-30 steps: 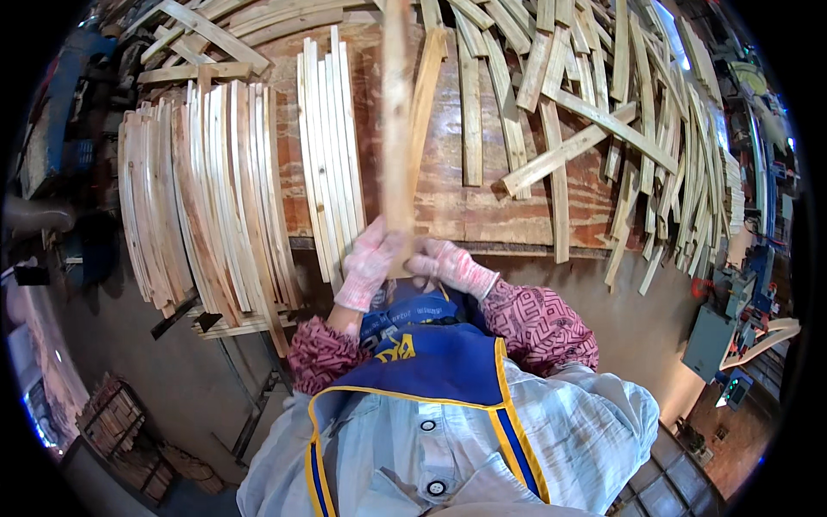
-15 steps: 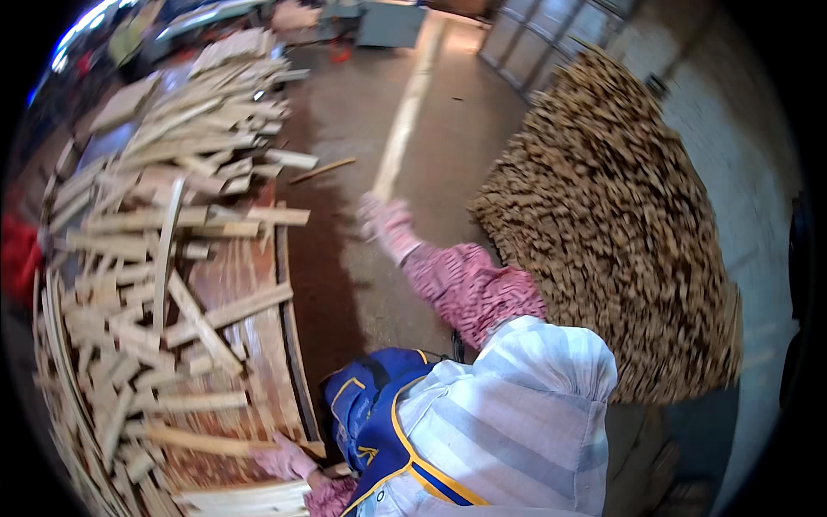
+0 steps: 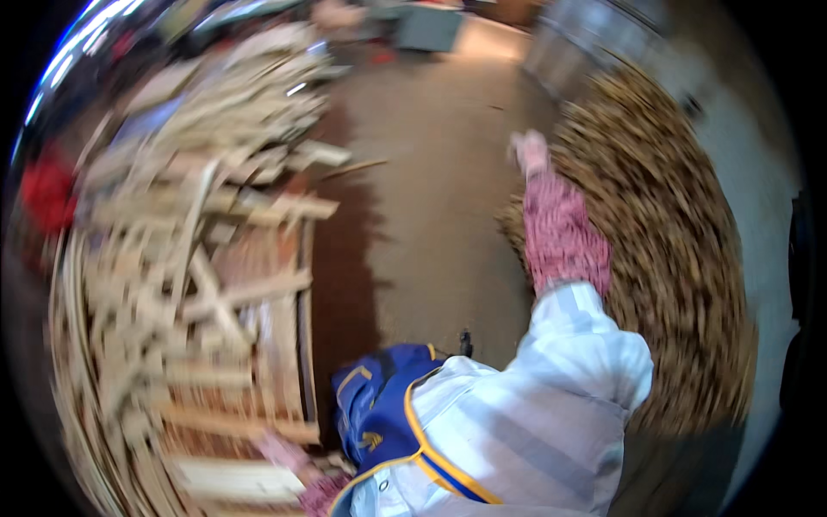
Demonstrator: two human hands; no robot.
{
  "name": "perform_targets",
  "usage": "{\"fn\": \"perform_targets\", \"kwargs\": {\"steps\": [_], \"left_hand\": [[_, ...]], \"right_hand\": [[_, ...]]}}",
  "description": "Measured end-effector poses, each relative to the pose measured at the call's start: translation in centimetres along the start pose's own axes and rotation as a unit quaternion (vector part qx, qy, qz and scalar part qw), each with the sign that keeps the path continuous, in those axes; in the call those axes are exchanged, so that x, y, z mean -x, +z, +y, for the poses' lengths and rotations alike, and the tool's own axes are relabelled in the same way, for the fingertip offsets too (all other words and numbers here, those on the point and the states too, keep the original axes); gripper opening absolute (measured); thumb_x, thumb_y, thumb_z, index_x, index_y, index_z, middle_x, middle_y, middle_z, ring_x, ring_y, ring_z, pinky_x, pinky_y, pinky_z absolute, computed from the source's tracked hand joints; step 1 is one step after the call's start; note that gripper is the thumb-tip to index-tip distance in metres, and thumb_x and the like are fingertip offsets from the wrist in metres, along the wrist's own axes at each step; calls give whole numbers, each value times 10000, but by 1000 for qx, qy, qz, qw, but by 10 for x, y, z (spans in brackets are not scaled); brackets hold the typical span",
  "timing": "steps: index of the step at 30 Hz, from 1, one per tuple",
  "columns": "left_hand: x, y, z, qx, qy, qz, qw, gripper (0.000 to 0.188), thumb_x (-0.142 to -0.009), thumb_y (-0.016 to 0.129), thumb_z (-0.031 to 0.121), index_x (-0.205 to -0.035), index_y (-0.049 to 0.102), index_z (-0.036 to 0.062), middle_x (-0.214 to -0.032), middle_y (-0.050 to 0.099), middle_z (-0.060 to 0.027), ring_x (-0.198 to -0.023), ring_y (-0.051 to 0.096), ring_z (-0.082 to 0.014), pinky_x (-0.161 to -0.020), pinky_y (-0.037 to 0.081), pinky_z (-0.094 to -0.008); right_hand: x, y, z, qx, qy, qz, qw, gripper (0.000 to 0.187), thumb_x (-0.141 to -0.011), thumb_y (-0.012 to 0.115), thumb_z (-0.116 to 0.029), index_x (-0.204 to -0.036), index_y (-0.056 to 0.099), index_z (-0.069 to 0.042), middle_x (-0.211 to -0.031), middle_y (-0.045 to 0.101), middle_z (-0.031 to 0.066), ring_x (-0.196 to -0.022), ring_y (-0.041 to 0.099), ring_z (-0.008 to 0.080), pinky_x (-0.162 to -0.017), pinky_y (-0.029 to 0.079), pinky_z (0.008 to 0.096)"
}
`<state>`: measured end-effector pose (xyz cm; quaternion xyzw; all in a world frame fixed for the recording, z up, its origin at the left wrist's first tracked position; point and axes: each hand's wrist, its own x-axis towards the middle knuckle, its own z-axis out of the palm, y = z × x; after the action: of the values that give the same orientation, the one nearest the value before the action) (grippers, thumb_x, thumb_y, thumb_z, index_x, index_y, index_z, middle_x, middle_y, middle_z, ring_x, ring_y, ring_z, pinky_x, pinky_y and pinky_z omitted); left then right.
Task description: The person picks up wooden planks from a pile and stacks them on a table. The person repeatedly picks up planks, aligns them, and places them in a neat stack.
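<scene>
Right arm stretched toward the wood pile, left hand down at the counter

The right hand [image 3: 530, 153], in a pale pink glove, reaches out over the floor [image 3: 431, 224], just beside the big wood pile [image 3: 672, 276]; its fingers look loose and spread, though blurred. The left hand [image 3: 280, 450] is at the near end of a narrow board [image 3: 233, 422] lying on the counter [image 3: 280, 366]; whether its fingers grasp that board, I cannot tell. Paler boards [image 3: 233, 479] lie just beside this hand, and many loose boards [image 3: 121, 319] cover the counter's far side.
</scene>
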<state>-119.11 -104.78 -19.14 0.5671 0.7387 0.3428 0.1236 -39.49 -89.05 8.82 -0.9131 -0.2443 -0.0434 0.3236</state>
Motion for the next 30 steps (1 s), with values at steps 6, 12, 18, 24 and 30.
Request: {"fn": "perform_targets", "kwargs": {"steps": [6, 12, 18, 24, 30], "left_hand": [[-12, 9, 132, 655, -280, 18, 702, 266, -975, 482, 220, -1166, 581, 64, -963, 619, -67, -781, 606, -162, -692, 522, -295], [58, -48, 153, 577, -330, 44, 746, 477, -880, 652, 374, -1243, 593, 69, -1190, 618, -160, -886, 649, -233, -799, 544, -335], [99, -8, 157, -266, -321, 46, 908, 678, -776, 676, 302, -1387, 481, 84, -1437, 398, -179, -1308, 346, -359, -1088, 322, -463], [54, -35, 158, -179, -378, 30, 908, 678, -788, 676, 276, -1409, 451, 126, -1399, 455, -177, -1245, 446, -379, -1054, 378, -431], [-55, -32, 180, 405, -454, -55, 791, 569, -836, 712, 266, -1327, 535, 39, -1277, 592, -211, -1130, 575, -298, -1007, 420, -372]], "right_hand": [[277, 234, 17, -118, -191, -451, 864, 472, -905, 605, -318, -1259, 568, -9, -992, 695, 124, -858, 661, 220, -749, 522, 324], [488, 125, -170, -38, -580, -595, 555, 580, -885, 624, -303, -1373, 474, -28, -1141, 674, 185, -1077, 640, 320, -952, 484, 383], [537, 177, -230, 204, -579, -506, 606, 632, -797, 652, -387, -1294, 475, -38, -1215, 597, 224, -1096, 609, 364, -935, 486, 446], [552, 179, -243, 207, -418, -667, 581, 704, -722, 787, -340, -1272, 481, -24, -1109, 645, 236, -1038, 644, 350, -905, 518, 406], [528, 114, -179, -28, -273, -850, 450, 441, -864, 724, -305, -1178, 612, -18, -1005, 690, 79, -912, 632, 186, -814, 515, 341]]}}
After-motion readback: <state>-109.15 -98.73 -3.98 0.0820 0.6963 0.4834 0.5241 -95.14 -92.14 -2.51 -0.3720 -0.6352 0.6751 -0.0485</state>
